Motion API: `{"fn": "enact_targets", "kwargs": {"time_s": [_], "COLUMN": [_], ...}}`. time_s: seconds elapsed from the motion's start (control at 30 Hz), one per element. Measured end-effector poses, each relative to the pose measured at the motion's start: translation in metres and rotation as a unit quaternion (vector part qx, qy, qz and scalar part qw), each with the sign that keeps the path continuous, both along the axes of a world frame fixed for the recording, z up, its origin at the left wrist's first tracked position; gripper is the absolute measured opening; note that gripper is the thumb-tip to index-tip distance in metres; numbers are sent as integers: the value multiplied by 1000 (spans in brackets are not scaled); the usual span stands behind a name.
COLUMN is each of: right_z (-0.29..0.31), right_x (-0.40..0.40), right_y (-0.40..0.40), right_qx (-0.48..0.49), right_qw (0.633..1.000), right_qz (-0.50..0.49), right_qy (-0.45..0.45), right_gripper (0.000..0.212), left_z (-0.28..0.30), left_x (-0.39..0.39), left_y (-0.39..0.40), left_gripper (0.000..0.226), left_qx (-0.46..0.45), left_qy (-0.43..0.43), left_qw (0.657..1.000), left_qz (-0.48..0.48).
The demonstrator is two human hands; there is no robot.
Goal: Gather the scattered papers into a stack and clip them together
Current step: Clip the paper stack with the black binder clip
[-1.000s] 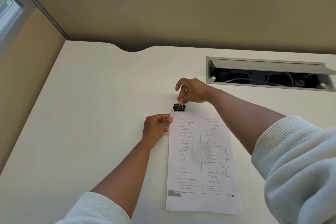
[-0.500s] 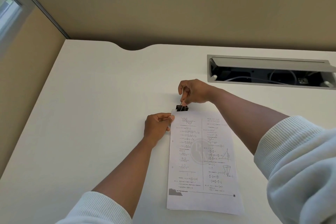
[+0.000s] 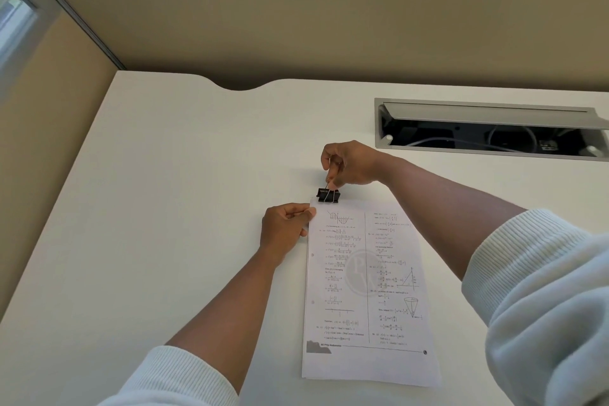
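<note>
A squared-up stack of printed maths papers (image 3: 369,293) lies on the white desk (image 3: 164,208), its long side running away from me. A black binder clip (image 3: 328,195) sits at the stack's far left corner, on the top edge. My right hand (image 3: 351,163) pinches the clip's wire handles from behind. My left hand (image 3: 285,229) grips the stack's left edge just below that corner, thumb on top of the top sheet.
An open grey cable tray (image 3: 487,128) with cables inside is set into the desk at the back right. A beige partition stands behind the desk and along its left side. The desk's rear edge has a curved notch (image 3: 240,86).
Both hands hold nearly the same pose. The clip sits slightly closer onto the corner of the stack than a second ago; the view has shifted a little.
</note>
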State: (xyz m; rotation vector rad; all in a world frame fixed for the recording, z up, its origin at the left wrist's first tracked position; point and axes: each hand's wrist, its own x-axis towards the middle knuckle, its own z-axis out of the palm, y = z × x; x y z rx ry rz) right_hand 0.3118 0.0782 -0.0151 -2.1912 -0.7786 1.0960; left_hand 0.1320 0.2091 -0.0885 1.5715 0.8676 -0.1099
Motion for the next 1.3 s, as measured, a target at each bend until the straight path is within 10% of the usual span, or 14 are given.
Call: {"fn": "enact_targets", "kwargs": {"time_s": [1.3], "right_z": [-3], "right_x": [-6], "right_y": [6], "right_qx": [-40], "right_qw": [998], "right_qz": [41], "right_qy": [0], "right_gripper": [33], "left_z": [-2], "left_x": [-1], "left_y": [-8], "left_gripper": [8], "left_qx": [-6], "left_qy": [-34], "left_qw": [998], "left_qz": [49]}}
